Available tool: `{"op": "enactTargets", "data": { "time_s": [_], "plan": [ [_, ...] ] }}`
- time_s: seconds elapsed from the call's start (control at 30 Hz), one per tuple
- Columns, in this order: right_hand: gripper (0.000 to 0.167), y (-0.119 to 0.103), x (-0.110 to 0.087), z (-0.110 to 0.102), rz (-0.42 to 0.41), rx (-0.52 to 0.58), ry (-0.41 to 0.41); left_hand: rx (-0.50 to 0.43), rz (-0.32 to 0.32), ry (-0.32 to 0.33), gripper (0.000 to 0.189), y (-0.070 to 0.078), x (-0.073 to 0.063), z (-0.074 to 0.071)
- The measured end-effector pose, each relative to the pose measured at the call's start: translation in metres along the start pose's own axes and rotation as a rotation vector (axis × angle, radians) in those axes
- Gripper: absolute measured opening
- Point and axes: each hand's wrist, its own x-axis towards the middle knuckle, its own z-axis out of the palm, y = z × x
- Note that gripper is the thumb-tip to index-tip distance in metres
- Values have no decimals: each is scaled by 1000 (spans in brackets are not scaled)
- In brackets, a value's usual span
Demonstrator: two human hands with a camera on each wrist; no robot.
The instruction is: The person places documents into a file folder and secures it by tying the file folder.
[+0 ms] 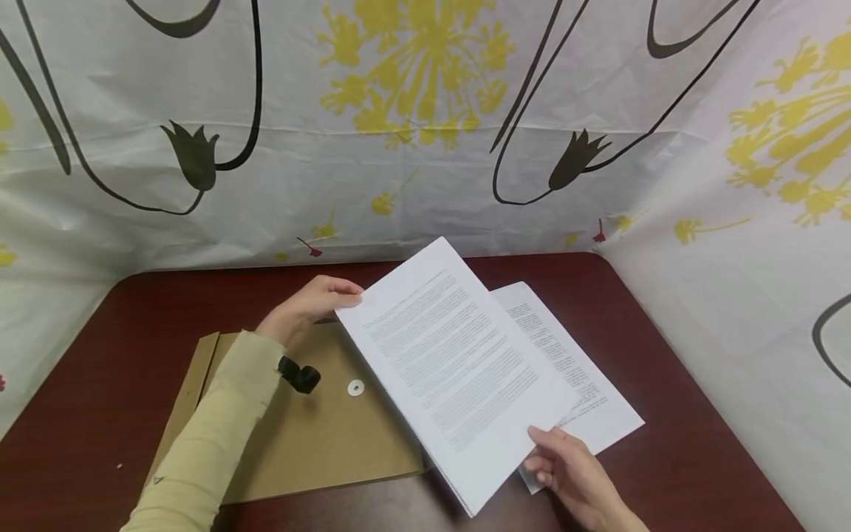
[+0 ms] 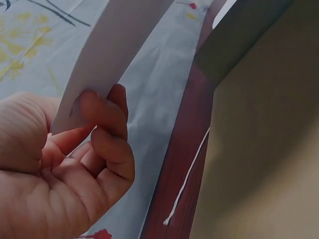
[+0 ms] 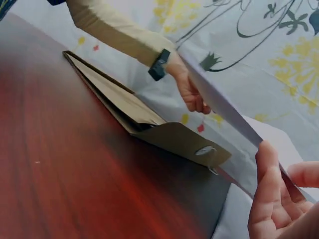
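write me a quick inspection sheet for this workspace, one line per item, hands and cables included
Surface: dark red-brown table, glossy.
Job's things: printed papers held up at a slant; another printed sheet partly covered by them; brown folder lying at the left with a white button and white string.
Clutter: a tiny pale speck left of the folder.
Hands: left hand pinches a corner of the papers; right hand grips their opposite edge.
Cables: nothing seen.
Surroundings: white cloth with yellow and dark flower prints behind and beside the table.
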Motion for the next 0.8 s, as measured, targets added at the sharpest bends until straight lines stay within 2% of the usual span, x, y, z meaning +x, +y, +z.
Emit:
{"op": "enactTargets", "data": {
  "time_s": [0.17,0.27,0.33,0.4,0.47,0.53,0.63,0.7,0.8],
  "plan": [
    [7,8,-2,13,66,27,-29,-50,4,26,32,-7,1,-5],
    [6,16,-2,23,62,71,-23,-148,-22,53,35,-11,2,-5],
    [8,20,-3,29,38,92,-13,-246,-46,60,37,-14,3,-3],
    [9,24,-4,35,24,105,13,-336,-65,46,41,-17,3,0],
    [10,26,-4,40,15,99,37,-380,-72,15,44,-19,1,4],
    [9,29,-4,45,20,94,67,-379,-68,-23,45,-20,-1,10],
    [6,32,-4,54,22,80,96,-307,-32,-68,43,-20,-5,20],
    [7,34,-5,60,25,77,106,-250,-4,-66,41,-19,-6,26],
    [15,38,-6,66,27,85,98,-185,25,-29,37,-18,-8,30]
  ]
}}
